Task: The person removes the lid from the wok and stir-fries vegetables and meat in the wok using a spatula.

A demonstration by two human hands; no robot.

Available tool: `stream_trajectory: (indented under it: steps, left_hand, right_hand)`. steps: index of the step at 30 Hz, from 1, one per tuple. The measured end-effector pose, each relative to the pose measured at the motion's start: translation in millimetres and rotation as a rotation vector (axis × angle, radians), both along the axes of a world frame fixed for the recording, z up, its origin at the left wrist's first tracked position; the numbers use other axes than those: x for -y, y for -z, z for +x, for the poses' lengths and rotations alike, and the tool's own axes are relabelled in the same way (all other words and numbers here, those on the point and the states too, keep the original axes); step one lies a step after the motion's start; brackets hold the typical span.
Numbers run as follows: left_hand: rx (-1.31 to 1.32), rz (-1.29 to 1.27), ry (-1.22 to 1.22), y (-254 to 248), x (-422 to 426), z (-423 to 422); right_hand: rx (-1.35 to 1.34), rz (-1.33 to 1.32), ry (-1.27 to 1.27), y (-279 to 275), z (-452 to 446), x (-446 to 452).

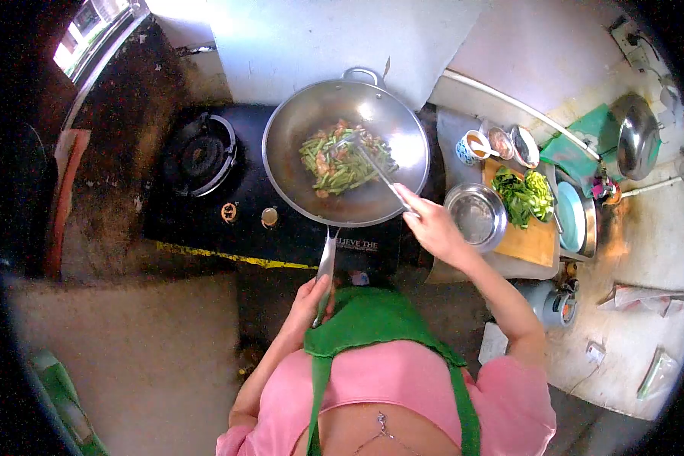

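A large metal wok (289, 178) rests on the right side of the black stove (235, 228). Inside it lie cut green vegetables (334, 171) mixed with small brownish pieces. My left hand (310, 298) is closed round the wok handle (327, 258), below the wok's near rim. In my right hand (431, 226), at the wok's right rim, is the handle of a metal spatula (376, 166); its head is down among the vegetables.
Right of the stove are a metal bowl (475, 216), a wooden board (526, 245) with chopped greens (513, 194), a patterned cup (467, 147) and small dishes (524, 146). An unused burner (199, 154) is at the left. A gas cylinder (543, 302) stands below the counter.
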State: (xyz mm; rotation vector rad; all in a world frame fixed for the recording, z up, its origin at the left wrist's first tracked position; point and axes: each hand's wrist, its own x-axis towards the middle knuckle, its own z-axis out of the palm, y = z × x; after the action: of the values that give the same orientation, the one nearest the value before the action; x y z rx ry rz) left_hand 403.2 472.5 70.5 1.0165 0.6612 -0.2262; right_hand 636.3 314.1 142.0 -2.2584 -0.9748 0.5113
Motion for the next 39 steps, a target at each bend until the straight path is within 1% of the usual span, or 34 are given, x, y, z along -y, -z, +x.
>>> stream_trajectory:
  steps: [3,4,6,8,9,10,13,15,16,18,20,22,23,24,26,27,28,29,30,32,36,38,39]
  left_hand:
    - [-0.003,0.009,-0.009,8,1,-1]
    - [-0.007,0.019,-0.022,11,3,-2]
    - [0.019,0.012,-0.031,10,5,0]
    - [0.041,0.016,-0.038,10,6,-1]
    - [0.032,-0.002,-0.044,10,5,-1]
    - [0.024,-0.019,-0.049,10,5,-1]
    - [0.003,0.003,-0.031,9,3,1]
    - [0.006,0.007,-0.027,5,2,1]
    - [0.003,0.010,-0.025,3,3,1]
    - [-0.004,0.012,-0.039,7,4,1]
    - [-0.017,0.018,-0.046,4,3,-1]
    - [-0.004,0.042,-0.024,-1,2,2]
    - [-0.006,0.038,-0.027,-1,2,2]
    - [0.008,0.047,-0.037,-1,3,2]
    - [0.022,0.060,-0.040,0,5,2]
    - [0.018,0.076,-0.046,1,6,3]
    - [0.014,0.091,-0.052,3,6,3]
    - [0.013,0.095,-0.051,7,7,2]
    - [0.034,0.090,-0.051,12,7,0]
    - [0.062,0.079,-0.056,13,8,2]
    - [0.026,0.122,-0.056,4,10,2]
    - [0.022,0.145,-0.053,1,8,3]
    - [0.008,0.138,-0.053,-1,8,3]
  right_hand:
    - [0.162,0.006,-0.033,25,-11,-2]
    - [0.119,0.018,-0.037,25,-17,7]
    - [0.021,-0.130,0.020,12,-29,20]
    - [-0.022,0.032,0.021,21,-19,30]
    - [-0.051,0.111,0.040,9,-17,29]
    - [-0.064,0.017,0.075,-5,-16,30]
    - [0.014,0.052,0.080,-16,-11,42]
    - [0.021,-0.087,0.032,-11,-6,44]
    - [0.023,-0.088,0.033,-2,-3,39]
    - [-0.027,0.006,0.056,19,8,15]
    - [-0.056,0.050,0.056,14,13,8]
    - [-0.028,0.008,0.032,5,23,13]
    - [0.092,0.150,-0.019,16,30,21]
    - [-0.098,0.042,0.064,-13,25,13]
    - [-0.079,0.071,0.095,-16,28,-2]
    - [-0.078,0.075,0.097,0,35,-7]
    - [-0.013,0.153,0.065,30,45,-11]
    - [0.052,0.231,0.033,46,49,-13]
    - [0.076,0.163,0.029,47,42,-11]
    - [-0.062,0.031,0.077,17,22,0]
    - [-0.044,-0.012,0.042,-3,22,3]
    - [-0.012,0.027,0.009,-1,19,-11]
    - [0.052,0.052,-0.061,2,18,-20]
